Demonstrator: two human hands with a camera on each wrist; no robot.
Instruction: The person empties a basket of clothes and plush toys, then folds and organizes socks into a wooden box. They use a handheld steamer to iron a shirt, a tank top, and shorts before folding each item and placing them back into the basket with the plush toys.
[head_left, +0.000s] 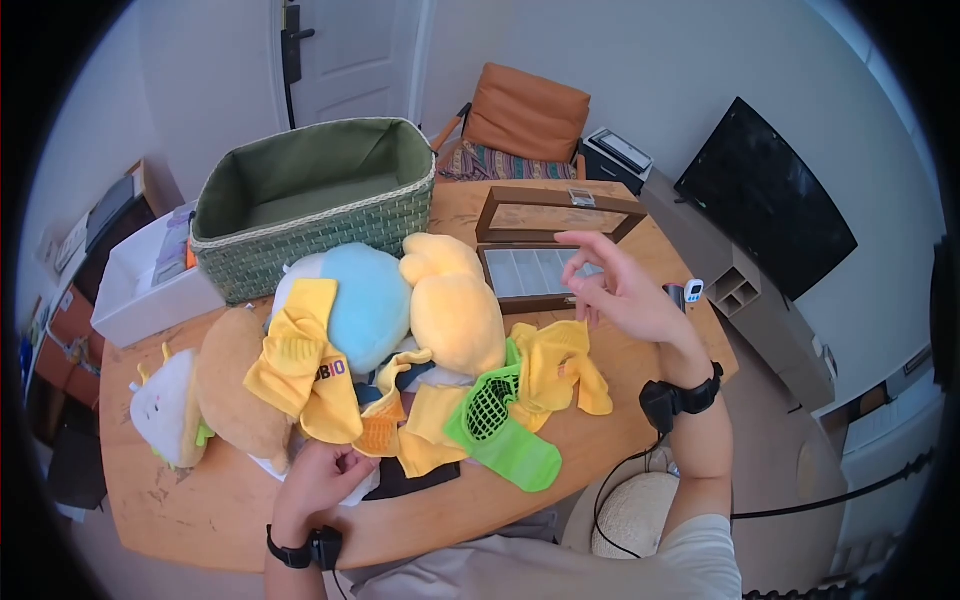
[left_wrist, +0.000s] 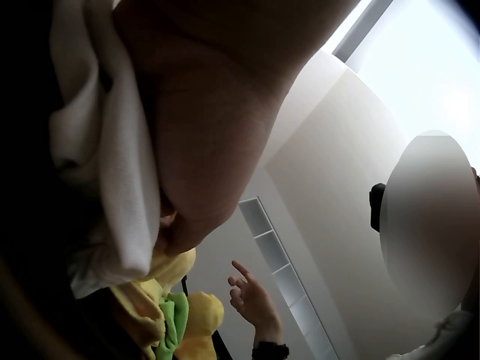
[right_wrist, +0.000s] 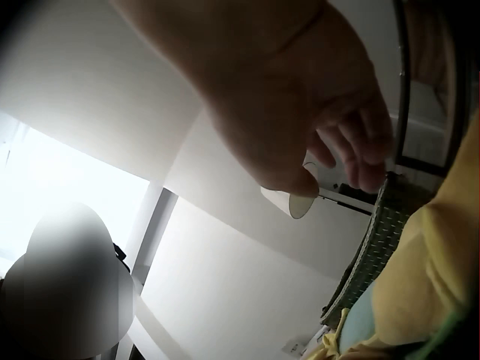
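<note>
My left hand [head_left: 318, 480] is low at the near edge of a pile of socks, fingers curled down by a white cloth [left_wrist: 124, 165] and a black cloth [head_left: 415, 480]. Its fingertips are hidden, so I cannot tell whether they pinch anything. Just beyond lies a yellow sock [head_left: 340, 405] with dark lettering. To its right are an orange-patterned yellow sock [head_left: 380, 425], a green sock [head_left: 515, 455] with a black grid and another yellow sock [head_left: 560, 370]. My right hand [head_left: 625, 290] is raised in front of a divided wooden box [head_left: 525, 303], fingers loosely bent and holding nothing.
Behind the socks sit several plush toys, among them a blue one [head_left: 370, 305], a yellow one [head_left: 455, 310] and a brown one [head_left: 240, 380]. A green woven basket [head_left: 320, 240] and a white bin [head_left: 150, 300] stand farther back. The box's glass lid [head_left: 560, 215] stands raised.
</note>
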